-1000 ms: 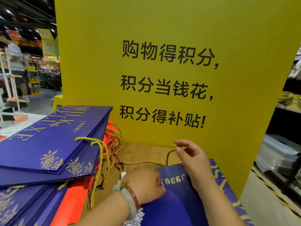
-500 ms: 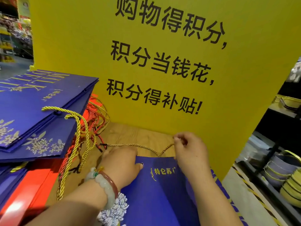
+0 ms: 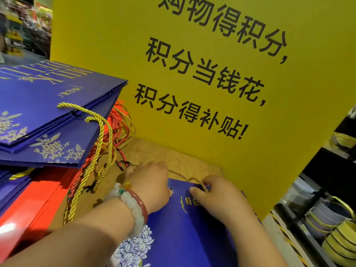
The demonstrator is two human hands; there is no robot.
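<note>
The right hand point(image 3: 219, 197) pinches a gold cord point(image 3: 179, 173) between thumb and curled forefinger, right at the top edge of a flat blue bag point(image 3: 183, 234) that lies under both hands on the wooden desk point(image 3: 173, 155). The cord loops up just beside the thumb tip, then runs away toward the left hand point(image 3: 150, 184), passes under its knuckles and comes out on its far side, ending in a dark tip near the tangle of handles.

The left hand lies knuckles up on the bag's top corner, its fingers bent down and out of sight. Its thumb rests on the blue paper just beside a small punched hole point(image 3: 171, 189). Whether the hidden fingers grip the cord or only lie over it cannot be told. Two bracelets point(image 3: 134, 207), one of pale beads and one reddish, sit on that wrist.

Gold lettering shows on the bag between the two hands, partly covered by the right one, and a white flower print lies below the left wrist.

Beyond and outward from the left hand a stack of blue bags point(image 3: 48, 112) lies with gold and red cord handles point(image 3: 107, 143) spilling off its edge; red bags point(image 3: 28, 209) lie beneath it. Just past both hands stands a yellow sign point(image 3: 221, 122) with black characters. Outward from the right hand, well apart, stacked bowls point(image 3: 335, 241) sit on a dark shelf.
</note>
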